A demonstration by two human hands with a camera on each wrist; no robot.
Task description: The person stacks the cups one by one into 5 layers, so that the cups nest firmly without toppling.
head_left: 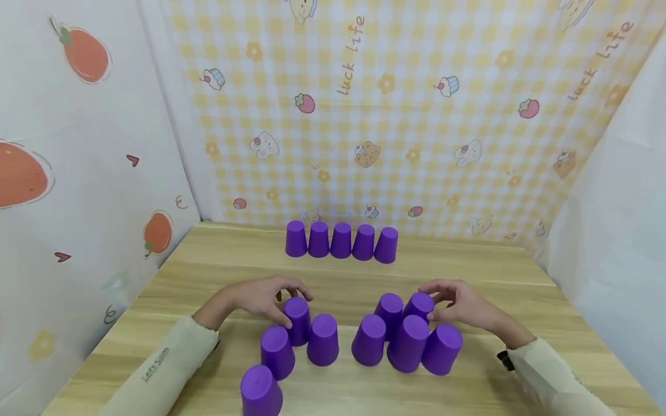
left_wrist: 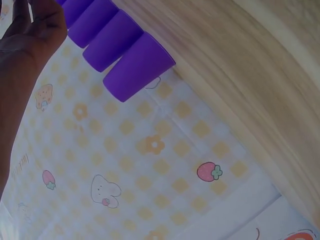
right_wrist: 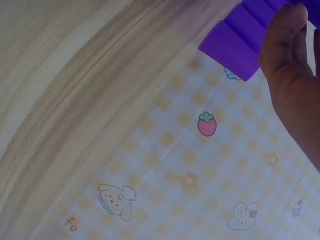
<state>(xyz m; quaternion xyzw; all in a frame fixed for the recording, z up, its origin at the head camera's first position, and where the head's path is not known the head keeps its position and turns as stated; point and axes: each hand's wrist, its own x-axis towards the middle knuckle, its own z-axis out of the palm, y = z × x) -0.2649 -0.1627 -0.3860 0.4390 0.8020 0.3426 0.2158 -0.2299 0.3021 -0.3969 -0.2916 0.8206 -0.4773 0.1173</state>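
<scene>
My left hand [head_left: 262, 297] holds an upside-down purple cup [head_left: 298, 323] between thumb and fingers, the thumb on its near left side. Closest to that cup stand another purple cup [head_left: 324, 341] on its right and one [head_left: 277, 353] at its front left. On the other side, my right hand [head_left: 462, 301] grips a purple cup [head_left: 419, 303] near its top, fingers behind and thumb at the right. Its lower part is hidden by a nearer cup [head_left: 409, 345]. More inverted cups crowd around it, one [head_left: 389, 312] to its left and one [head_left: 442, 350] in front.
A straight row of several inverted purple cups [head_left: 341, 241] stands at the back of the wooden table [head_left: 468, 263]. Another cup [head_left: 261, 393] is at the front left. Patterned cloth [head_left: 385, 127] hangs behind the table, with white sheets at both sides.
</scene>
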